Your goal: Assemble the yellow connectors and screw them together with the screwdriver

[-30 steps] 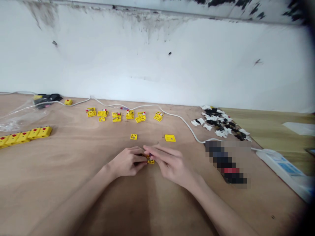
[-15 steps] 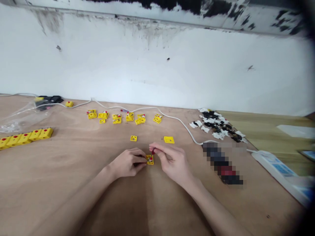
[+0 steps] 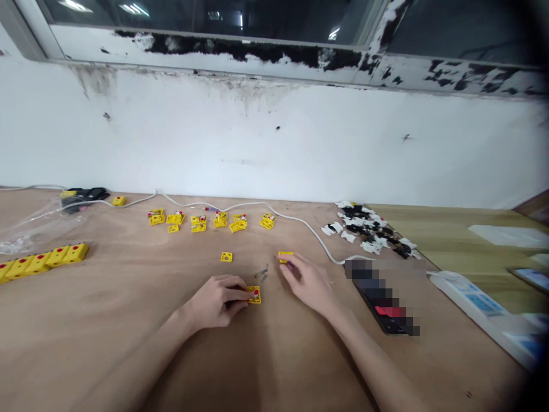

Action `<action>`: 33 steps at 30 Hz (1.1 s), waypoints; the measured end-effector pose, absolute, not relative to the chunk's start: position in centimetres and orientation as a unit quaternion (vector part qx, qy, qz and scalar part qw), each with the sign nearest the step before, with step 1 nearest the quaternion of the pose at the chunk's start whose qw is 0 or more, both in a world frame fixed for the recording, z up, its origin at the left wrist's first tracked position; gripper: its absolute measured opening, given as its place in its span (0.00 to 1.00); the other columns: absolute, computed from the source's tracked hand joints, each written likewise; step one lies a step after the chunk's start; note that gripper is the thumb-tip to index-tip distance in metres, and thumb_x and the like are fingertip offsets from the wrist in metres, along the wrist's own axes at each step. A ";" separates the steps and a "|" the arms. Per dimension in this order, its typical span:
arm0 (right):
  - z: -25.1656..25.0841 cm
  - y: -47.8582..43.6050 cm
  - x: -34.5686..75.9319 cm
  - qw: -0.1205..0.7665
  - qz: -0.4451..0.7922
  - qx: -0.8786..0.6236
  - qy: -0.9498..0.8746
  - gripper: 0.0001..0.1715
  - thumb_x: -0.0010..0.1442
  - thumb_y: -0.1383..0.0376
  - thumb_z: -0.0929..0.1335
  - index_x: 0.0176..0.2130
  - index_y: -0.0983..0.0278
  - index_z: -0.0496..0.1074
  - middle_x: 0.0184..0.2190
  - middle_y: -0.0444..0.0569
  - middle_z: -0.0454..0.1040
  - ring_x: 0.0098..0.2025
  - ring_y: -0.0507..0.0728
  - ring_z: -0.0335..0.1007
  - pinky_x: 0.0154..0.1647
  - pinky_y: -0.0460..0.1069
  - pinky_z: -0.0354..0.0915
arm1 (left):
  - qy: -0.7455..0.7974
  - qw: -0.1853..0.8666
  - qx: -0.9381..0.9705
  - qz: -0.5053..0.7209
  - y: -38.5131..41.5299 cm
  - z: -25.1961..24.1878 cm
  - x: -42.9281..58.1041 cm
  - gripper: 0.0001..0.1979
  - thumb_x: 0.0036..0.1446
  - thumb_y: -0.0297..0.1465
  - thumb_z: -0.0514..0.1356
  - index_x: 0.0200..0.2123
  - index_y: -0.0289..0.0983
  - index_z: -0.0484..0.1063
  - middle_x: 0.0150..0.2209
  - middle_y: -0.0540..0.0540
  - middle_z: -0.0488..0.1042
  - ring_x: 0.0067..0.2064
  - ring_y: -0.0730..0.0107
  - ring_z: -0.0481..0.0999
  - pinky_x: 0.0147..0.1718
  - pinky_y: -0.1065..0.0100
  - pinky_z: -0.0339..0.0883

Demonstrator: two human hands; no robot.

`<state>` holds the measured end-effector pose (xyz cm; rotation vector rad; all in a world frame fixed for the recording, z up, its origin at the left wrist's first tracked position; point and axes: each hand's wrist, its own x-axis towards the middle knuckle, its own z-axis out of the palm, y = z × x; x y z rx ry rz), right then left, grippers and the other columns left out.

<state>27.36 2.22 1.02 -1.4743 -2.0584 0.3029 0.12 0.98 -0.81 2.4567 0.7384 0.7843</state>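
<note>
Left hand and right hand are set to different work. By the left, the edge of a small yellow case is pinched narrowly between fingers and thumb; it is kept flat on the table, with a red button facing up. By the right, thumb and fingers held moderately apart, a yellow cover is reached; whether it is gripped cannot be told. Something dark and reddish, perhaps a handle, seems tucked within that hand. Metal strips are laid near the case, just beyond it. Judged from this, the case's inside is being fitted or sorted, and a firm hold on the cover's edge is called for, with the case kept steady.
</note>
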 end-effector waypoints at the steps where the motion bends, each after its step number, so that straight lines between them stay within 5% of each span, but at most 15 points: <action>1: 0.8 2.0 27.1 0.270 0.110 -0.553 -0.780 0.12 0.67 0.60 0.65 0.48 0.56 0.75 0.42 0.47 0.79 0.38 0.58 0.75 0.40 0.52 0.67 | 0.269 0.228 0.892 0.283 1.0 -0.8 0.2 0.12 0.64 0.29 0.59 0.47 0.42 0.80 0.43 0.45 0.79 0.42 0.66 0.78 0.42 0.66 0.72; 10: -0.9 2.0 26.5 0.273 0.138 -0.476 -0.824 0.09 0.66 0.65 0.67 0.43 0.57 0.77 0.38 0.48 0.75 0.43 0.58 0.71 0.47 0.53 0.65 | 0.287 0.275 0.872 0.286 0.6 -0.3 0.6 0.13 0.60 0.24 0.59 0.45 0.40 0.79 0.43 0.43 0.73 0.43 0.66 0.75 0.44 0.65 0.72; 15: -1.3 2.0 25.2 0.288 0.085 -0.490 -0.818 0.14 0.63 0.63 0.70 0.50 0.57 0.77 0.46 0.52 0.73 0.49 0.62 0.67 0.51 0.59 0.63 | 0.285 0.307 0.853 0.312 0.5 -0.5 0.5 0.13 0.55 0.23 0.64 0.44 0.39 0.76 0.44 0.42 0.70 0.49 0.63 0.72 0.50 0.63 0.70; 23: -1.1 2.0 23.6 0.273 0.103 -0.445 -0.846 0.07 0.63 0.70 0.69 0.38 0.59 0.78 0.47 0.51 0.73 0.51 0.62 0.66 0.52 0.59 0.61 | 0.300 0.349 0.837 0.296 0.3 -0.3 0.2 0.24 0.46 0.23 0.69 0.48 0.39 0.70 0.48 0.43 0.69 0.46 0.64 0.73 0.48 0.62 0.71; 33: -1.0 0.7 22.9 0.423 0.237 -0.434 -0.759 0.10 0.64 0.66 0.70 0.47 0.59 0.74 0.32 0.46 0.77 0.36 0.58 0.72 0.41 0.53 0.68 | 0.357 0.285 0.796 0.398 0.3 -1.0 0.8 0.15 0.63 0.28 0.60 0.52 0.39 0.72 0.46 0.42 0.74 0.44 0.67 0.76 0.44 0.65 0.73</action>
